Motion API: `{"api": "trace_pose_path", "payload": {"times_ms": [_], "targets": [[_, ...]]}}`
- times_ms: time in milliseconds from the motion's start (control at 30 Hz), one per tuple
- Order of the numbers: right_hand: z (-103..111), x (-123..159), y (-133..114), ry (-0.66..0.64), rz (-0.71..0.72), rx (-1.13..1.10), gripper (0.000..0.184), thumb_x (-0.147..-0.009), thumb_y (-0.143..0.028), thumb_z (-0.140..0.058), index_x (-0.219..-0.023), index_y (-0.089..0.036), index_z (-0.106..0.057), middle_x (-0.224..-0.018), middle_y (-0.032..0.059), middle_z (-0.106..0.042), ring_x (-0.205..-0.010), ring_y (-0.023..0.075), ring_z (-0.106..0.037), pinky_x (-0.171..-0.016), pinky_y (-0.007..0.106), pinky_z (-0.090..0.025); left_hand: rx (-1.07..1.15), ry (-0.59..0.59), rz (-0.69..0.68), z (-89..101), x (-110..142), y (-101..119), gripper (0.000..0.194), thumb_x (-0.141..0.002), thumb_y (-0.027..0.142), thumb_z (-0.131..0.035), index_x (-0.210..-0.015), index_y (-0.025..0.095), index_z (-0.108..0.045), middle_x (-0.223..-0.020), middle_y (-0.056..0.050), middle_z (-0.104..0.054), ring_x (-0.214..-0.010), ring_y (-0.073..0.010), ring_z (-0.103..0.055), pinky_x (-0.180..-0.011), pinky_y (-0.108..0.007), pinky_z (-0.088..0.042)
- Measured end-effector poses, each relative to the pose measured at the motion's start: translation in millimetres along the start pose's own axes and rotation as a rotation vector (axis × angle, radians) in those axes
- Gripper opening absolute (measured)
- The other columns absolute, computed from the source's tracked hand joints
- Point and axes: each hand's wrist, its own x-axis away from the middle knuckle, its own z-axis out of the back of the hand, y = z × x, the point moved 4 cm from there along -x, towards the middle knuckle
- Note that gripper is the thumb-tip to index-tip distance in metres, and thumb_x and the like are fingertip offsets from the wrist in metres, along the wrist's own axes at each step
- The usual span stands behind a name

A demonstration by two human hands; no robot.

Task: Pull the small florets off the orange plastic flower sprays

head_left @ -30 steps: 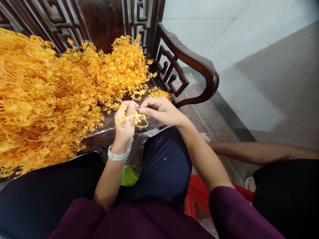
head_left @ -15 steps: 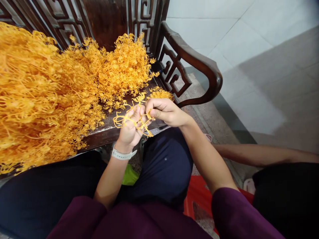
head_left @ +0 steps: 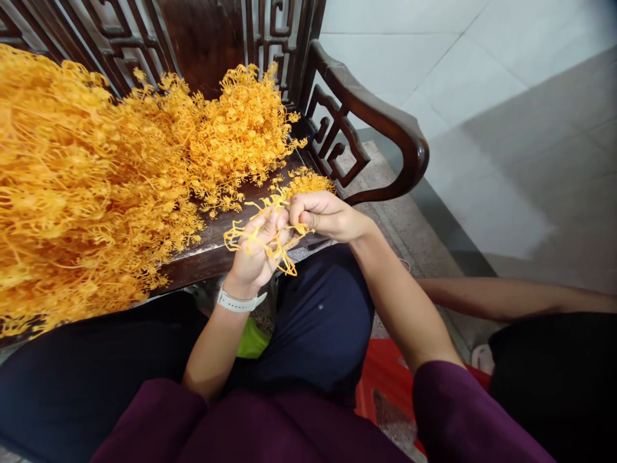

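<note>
Head view. My left hand (head_left: pixel 254 254) and my right hand (head_left: pixel 324 215) meet just above the near edge of the dark wooden bench seat (head_left: pixel 226 235), over my lap. Between them is a small orange plastic sprig (head_left: pixel 263 239), a branching piece with thin curling arms. My left grip is curled closed around its middle, fingers up, with loose arms sticking out to the left and below. My right grip is pressed together in a fist-like pinch on the sprig's right end, knuckles toward the camera, touching the left fingers.

I judge the step in hand to be working one sprig apart, or pulling a part off it, with both hands. The next move calls for a steady hold with the left and a short pull or twist with the right, so the thin arms do not snag.

On the bench to the far left lies a big heap of orange sprigs (head_left: pixel 91 173), with a small separate clump (head_left: pixel 308 183) just beyond my right hand, near the carved armrest (head_left: pixel 380 122). Another person's bare forearm (head_left: pixel 506 297) lies at the right, well apart from my hands.

Against the frame half a second back, my hands have closed in tighter on each other, and the right one has slid slightly to the right and down; the heap looks unchanged.
</note>
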Motion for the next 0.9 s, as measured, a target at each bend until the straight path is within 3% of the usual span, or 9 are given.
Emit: {"api": "trace_pose_path", "payload": {"times_ms": [100,200,333,467,567,667,767,833,900], "targets": [[2.1,0.7,2.1,-0.013,-0.007,-0.026,0.031,-0.106,-0.04,-0.067,-0.088,-0.015,-0.066,-0.08,-0.0003,-0.058,-0.073,0.0113,-0.053,-0.072,0.024,-0.043,0.107,0.028,0.05,-3.2,2.5,-1.1,0.04,-0.097,0.042,-0.076,-0.076,0.021,-0.049,-0.054,0.009,-0.027,-0.045,-0.006,-0.026,-0.055,-0.022,-0.045],[-1.0,0.3,-3.0,-0.072,0.11,-0.089,0.03,-0.107,-0.035,-0.065,-0.084,-0.015,-0.066,-0.081,0.0016,-0.057,-0.075,0.0124,-0.054,-0.073,0.025,-0.044,0.243,0.104,0.072,2.8,1.8,1.6,0.033,-0.102,0.029,-0.069,-0.077,0.02,-0.049,-0.059,0.008,-0.034,-0.047,-0.0061,-0.034,-0.057,-0.02,-0.047],[-14.3,-0.5,-11.1,-0.161,0.225,-0.145,0.036,-0.107,-0.036,-0.063,-0.077,-0.016,-0.064,-0.09,0.0068,-0.061,-0.084,0.0173,-0.059,-0.082,0.034,-0.049,0.351,0.133,-0.012,18.9,-5.3,16.9,0.029,-0.105,0.021,-0.058,-0.077,0.02,-0.05,-0.056,0.006,-0.03,-0.051,-0.0101,-0.039,-0.053,-0.02,-0.044],[-17.6,-3.4,-6.5,-0.052,0.121,-0.134,0.026,-0.108,-0.031,-0.063,-0.088,-0.015,-0.065,-0.077,0.0018,-0.063,-0.074,0.0129,-0.059,-0.076,0.028,-0.047,0.242,0.141,-0.043,26.3,-8.9,24.3,0.031,-0.108,0.03,-0.059,-0.079,0.02,-0.057,-0.054,0.007,-0.024,-0.049,-0.0102,-0.036,-0.054,-0.019,-0.045],[-8.5,-4.0,-3.2,0.063,0.063,-0.098,0.028,-0.107,-0.035,-0.066,-0.087,-0.016,-0.063,-0.072,-0.0003,-0.062,-0.066,0.0108,-0.057,-0.069,0.025,-0.045,0.122,0.144,-0.047,25.7,-8.4,20.1,0.027,-0.102,0.037,-0.072,-0.082,0.019,-0.063,-0.057,0.007,-0.031,-0.051,-0.0079,-0.034,-0.055,-0.017,-0.045],[13.3,-0.7,3.2,0.302,-0.071,0.104,0.029,-0.105,-0.043,-0.067,-0.09,-0.018,-0.062,-0.075,0.0,-0.064,-0.065,0.0118,-0.058,-0.066,0.026,-0.046,-0.044,0.16,-0.11,29.4,-8.3,17.5,0.03,-0.095,0.042,-0.08,-0.082,0.019,-0.066,-0.067,0.004,-0.046,-0.054,-0.0057,-0.035,-0.051,-0.017,-0.038],[42.2,10.4,10.3,0.527,-0.225,0.605,0.02,-0.102,-0.039,-0.069,-0.098,-0.019,-0.065,-0.077,0.0004,-0.064,-0.068,0.0146,-0.057,-0.069,0.029,-0.045,-0.309,0.181,-0.227,37.0,-7.9,21.6,0.035,-0.097,0.049,-0.076,-0.08,0.02,-0.067,-0.069,0.002,-0.05,-0.054,-0.0071,-0.04,-0.048,-0.021,-0.032],[61.3,20.8,16.7,0.59,-0.35,0.962,0.01,-0.099,-0.029,-0.066,-0.102,-0.019,-0.068,-0.079,0.0021,-0.065,-0.069,0.0169,-0.057,-0.073,0.032,-0.045,-0.47,0.181,-0.28,40.9,-7.2,25.3,0.034,-0.1,0.05,-0.071,-0.082,0.021,-0.07,-0.064,0.003,-0.048,-0.052,-0.0086,-0.04,-0.048,-0.024,-0.03],[78.0,31.4,25.2,0.573,-0.47,1.183,0.013,-0.097,-0.02,-0.06,-0.105,-0.018,-0.07,-0.087,0.0071,-0.069,-0.077,0.0216,-0.061,-0.078,0.036,-0.046,-0.603,0.179,-0.33,42.8,-6.5,29.4,0.032,-0.102,0.049,-0.068,-0.087,0.021,-0.074,-0.064,0.002,-0.052,-0.054,-0.01,-0.044,-0.05,-0.026,-0.033]]}}
